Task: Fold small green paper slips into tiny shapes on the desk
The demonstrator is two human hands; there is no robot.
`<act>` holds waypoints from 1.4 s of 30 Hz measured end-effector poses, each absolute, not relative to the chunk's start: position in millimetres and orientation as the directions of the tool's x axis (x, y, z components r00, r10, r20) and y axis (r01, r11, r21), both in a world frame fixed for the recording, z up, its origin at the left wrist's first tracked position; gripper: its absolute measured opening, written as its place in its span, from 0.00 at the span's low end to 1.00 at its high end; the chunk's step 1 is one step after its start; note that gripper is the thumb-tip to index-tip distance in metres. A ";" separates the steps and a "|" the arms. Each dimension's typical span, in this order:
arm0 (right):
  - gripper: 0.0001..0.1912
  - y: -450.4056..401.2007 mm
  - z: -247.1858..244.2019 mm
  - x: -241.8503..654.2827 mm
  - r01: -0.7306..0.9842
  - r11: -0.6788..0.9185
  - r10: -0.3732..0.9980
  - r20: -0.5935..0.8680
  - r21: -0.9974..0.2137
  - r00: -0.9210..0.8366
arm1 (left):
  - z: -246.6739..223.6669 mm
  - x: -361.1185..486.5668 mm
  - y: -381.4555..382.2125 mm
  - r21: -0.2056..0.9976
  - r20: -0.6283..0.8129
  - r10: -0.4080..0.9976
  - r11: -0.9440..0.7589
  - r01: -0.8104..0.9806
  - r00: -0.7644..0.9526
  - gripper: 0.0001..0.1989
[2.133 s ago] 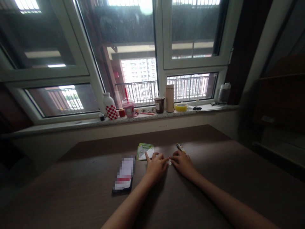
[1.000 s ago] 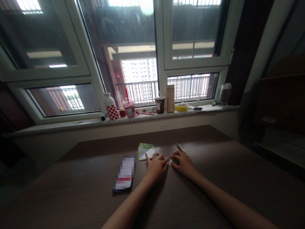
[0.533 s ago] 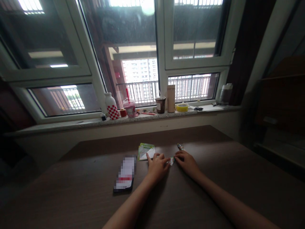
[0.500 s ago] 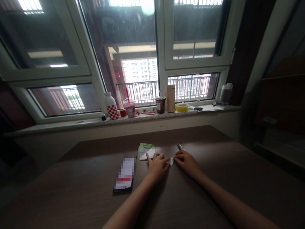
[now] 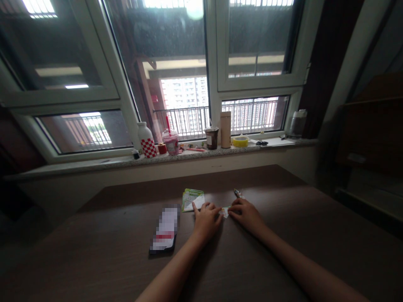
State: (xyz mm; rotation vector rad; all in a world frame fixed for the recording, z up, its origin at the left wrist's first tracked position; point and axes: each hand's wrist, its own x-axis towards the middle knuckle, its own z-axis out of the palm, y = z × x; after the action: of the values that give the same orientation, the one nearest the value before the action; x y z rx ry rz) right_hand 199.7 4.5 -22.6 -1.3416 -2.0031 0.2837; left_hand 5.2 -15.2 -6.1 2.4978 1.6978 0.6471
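Note:
A small white and green piece of paper [image 5: 225, 212] lies low over the table between my two hands. My left hand [image 5: 206, 219] pinches its left end with closed fingertips, the thumb side hidden from me. At the right end, my right hand [image 5: 247, 213] grips the paper between thumb and fingers. Beside my left hand's fingers rests a stack of green and white cards or sheets [image 5: 189, 195], with a white folded-looking corner on top. Just beyond my right hand sits a small dark and pale object [image 5: 237, 193], too small to name.
A phone [image 5: 165, 230] lies on the brown table [image 5: 126, 268], left of my left forearm. Along the windowsill [image 5: 189, 155] stand a checkered bottle [image 5: 147, 140], a pink drink cup [image 5: 170, 141], a brown drink cup [image 5: 211, 138], a tan flask [image 5: 226, 130] and a yellow tape roll [image 5: 240, 142].
Both hands have shifted slightly to the left. A little more of the small piece of paper shows between my fingers. The card stack and phone stay in place.

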 end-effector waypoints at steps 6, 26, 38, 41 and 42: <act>0.09 0.8 -18.1 197.9 0.741 0.432 0.880 0.420 -0.514 -0.222 | -4.7 3.6 -17.3 0.278 0.358 0.875 -0.433 0.858 0.325 0.11; 0.09 2.9 -22.6 195.7 0.798 0.412 0.884 0.404 -0.440 -0.233 | 0.4 8.7 -16.5 0.250 0.300 0.896 -0.406 0.879 0.328 0.13; 0.10 3.1 -20.1 194.2 0.819 0.389 0.900 0.366 -0.422 -0.239 | -2.5 7.3 -16.4 0.264 0.315 0.889 -0.419 0.869 0.333 0.12; 0.10 3.2 -19.6 194.0 0.819 0.386 0.903 0.358 -0.424 -0.239 | -2.0 7.3 -16.7 0.257 0.315 0.889 -0.417 0.872 0.332 0.12; 0.10 3.2 -19.8 193.9 0.819 0.385 0.902 0.359 -0.425 -0.238 | -1.9 7.3 -16.8 0.252 0.315 0.888 -0.419 0.872 0.336 0.12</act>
State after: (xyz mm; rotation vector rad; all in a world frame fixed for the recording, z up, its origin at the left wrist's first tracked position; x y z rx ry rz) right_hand 193.9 3.2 -19.8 -1.4725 -2.0996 0.1986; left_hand 7.3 -16.8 -1.9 2.5365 1.6716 0.6364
